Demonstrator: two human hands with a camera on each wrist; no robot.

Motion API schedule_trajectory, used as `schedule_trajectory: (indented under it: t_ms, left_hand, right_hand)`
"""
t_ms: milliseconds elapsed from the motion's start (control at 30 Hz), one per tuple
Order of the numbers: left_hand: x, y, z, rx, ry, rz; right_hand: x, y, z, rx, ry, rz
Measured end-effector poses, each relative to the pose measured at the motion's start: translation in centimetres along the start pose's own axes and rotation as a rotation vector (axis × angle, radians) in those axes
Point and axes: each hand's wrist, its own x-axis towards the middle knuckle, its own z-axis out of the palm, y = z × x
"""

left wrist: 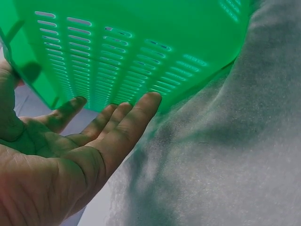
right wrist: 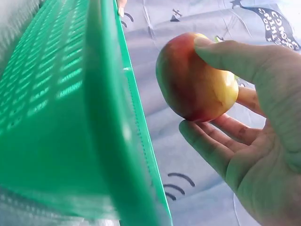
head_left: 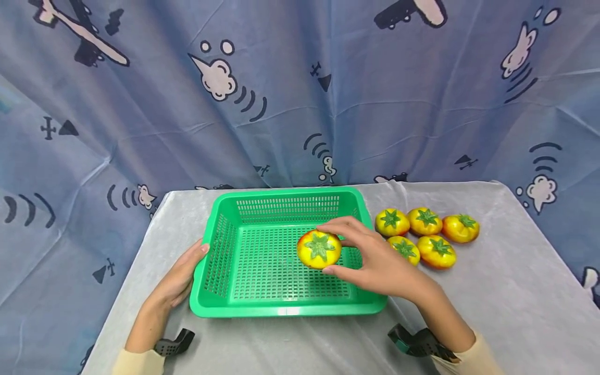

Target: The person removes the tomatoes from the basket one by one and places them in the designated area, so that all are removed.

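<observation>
A green plastic basket [head_left: 281, 311] with slotted walls and floor stands on the table. My left hand [head_left: 180, 275] holds its left side, the thumb on the rim and the other fingers against the outer wall, as the left wrist view shows. Over the basket's right half, my right hand [head_left: 375, 260] holds a yellow-and-red tomato [head_left: 320, 249] between thumb and fingers, its green star-shaped calyx facing up. In the right wrist view, the tomato [right wrist: 193, 80] shows a smooth, reddish side above the level of the basket rim [right wrist: 110, 117]. No other tomato shows inside the basket.
Several similar tomatoes [head_left: 438, 252] lie in a close group on the table, right of the basket and beyond my right hand. A grey-white cloth [head_left: 506, 291] covers the table. Behind it hangs a blue curtain [head_left: 290, 104] with printed planes and clouds.
</observation>
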Motion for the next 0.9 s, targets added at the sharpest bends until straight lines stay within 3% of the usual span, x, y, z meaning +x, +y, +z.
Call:
schedule_trajectory:
  t_ms: [367, 567, 900]
  left_hand:
    - [-0.1, -0.1, -0.2, -0.041, -0.034, 0.019]
    - [0.0, 0.0, -0.1, -0.013, -0.018, 0.014]
    - [-0.3, 0.0, 0.0, 0.003, -0.018, -0.005]
  right_hand:
    - [-3.3, 0.8, -1.2, -0.070, 0.162, 0.057]
    - [-3.8, 1.6, -1.8, -0.120, 0.218, 0.050]
    - [-4.6, 2.8, -2.8, -0.106, 0.269, 0.063]
